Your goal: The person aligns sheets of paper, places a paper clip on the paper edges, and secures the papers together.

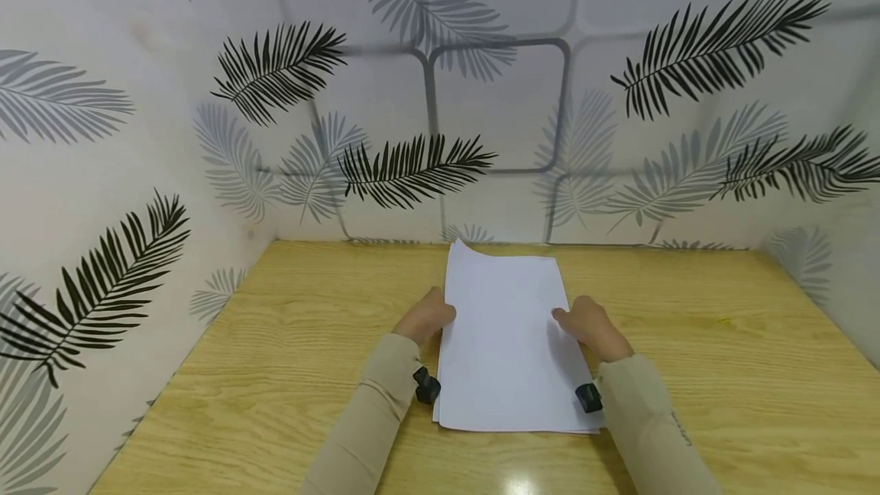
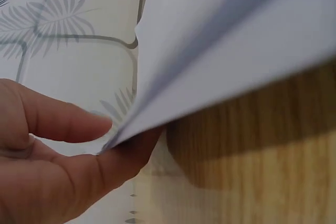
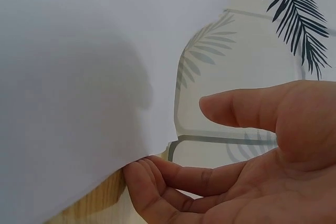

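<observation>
A few sheets of plain white paper [image 1: 505, 350] lie together in front of me, their edges slightly offset and a far corner curling up. My left hand [image 1: 426, 317] holds the left edge; in the left wrist view, the paper [image 2: 220, 61] slopes down between the thumb and the curled fingers of that hand [image 2: 58, 156]. At the opposite edge is my right hand [image 1: 594, 327]. The right wrist view shows its bent fingertips touching the edge of the paper [image 3: 79, 103] from below, while the thumb of this hand [image 3: 236, 166] stands apart from the sheets.
The sheets are over a light wood-grain table [image 1: 330, 296]. Behind and to the left stands a pale wall covering [image 1: 385, 98] with dark and grey leaf prints. A dark wrist device [image 1: 426, 386] sits by the left sleeve, another [image 1: 588, 397] by the right.
</observation>
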Demonstrator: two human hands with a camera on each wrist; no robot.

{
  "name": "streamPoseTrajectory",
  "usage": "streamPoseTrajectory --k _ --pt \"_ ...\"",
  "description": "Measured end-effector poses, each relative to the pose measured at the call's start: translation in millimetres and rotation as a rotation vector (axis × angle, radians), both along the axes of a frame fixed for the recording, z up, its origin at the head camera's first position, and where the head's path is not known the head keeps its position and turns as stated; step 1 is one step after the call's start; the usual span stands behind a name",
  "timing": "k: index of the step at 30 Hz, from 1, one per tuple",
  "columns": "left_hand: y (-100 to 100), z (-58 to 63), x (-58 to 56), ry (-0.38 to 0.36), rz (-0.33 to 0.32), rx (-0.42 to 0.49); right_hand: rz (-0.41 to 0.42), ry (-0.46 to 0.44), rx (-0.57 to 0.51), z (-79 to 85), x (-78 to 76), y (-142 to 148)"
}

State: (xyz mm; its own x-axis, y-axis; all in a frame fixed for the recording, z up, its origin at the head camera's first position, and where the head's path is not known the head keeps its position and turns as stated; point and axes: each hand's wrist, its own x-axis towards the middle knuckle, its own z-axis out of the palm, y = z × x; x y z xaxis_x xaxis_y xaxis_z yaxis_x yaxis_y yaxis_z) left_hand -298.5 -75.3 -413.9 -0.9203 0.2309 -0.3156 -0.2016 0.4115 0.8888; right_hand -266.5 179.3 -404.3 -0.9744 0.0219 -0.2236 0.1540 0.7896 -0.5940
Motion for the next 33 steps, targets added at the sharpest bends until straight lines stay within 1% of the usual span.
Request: streamPoseTrajectory --k 3,7,9,14,18,21,23,28,31,33 --pt "0.6 -0.3 2.2 -0.011 -0.023 0.019 -0.004 -0.001 -0.006 -0.7 1.1 -0.9" --pt "0.9 -1.1 3.7 -0.001 -0.025 0.055 0.006 0.012 0.004 0.2 3.4 -1.9" --pt "1.8 -2.5 2.7 0.016 -0.023 0.062 0.012 0.017 0.011 1.6 4.6 -1.9" --pt "2.8 -6.5 0.4 0.087 0.000 0.051 0.023 0.025 0.019 2.9 5.2 -0.3" --pt "1.9 -5.1 1.3 0.107 0.012 0.067 0.023 0.050 0.017 -0.7 1.3 5.1" --pt "-0.2 -4.2 2.3 0.109 0.011 0.077 0.013 0.063 -0.013 -5.9 -2.6 10.7" --pt "-1.7 -4.5 2.1 0.114 0.012 0.077 0.006 0.054 -0.039 -9.2 -5.1 14.5" --pt "-4.2 -5.8 0.3 0.139 0.013 0.079 0.008 -0.022 -0.099 -11.4 -8.0 21.8" --pt "-5.3 -5.4 -0.2 0.175 -0.002 0.082 0.022 -0.058 -0.180 -9.5 -7.5 23.5" --pt "-5.7 -4.3 -0.6 0.210 -0.020 0.090 0.033 -0.078 -0.278 -7.5 -6.2 24.1"
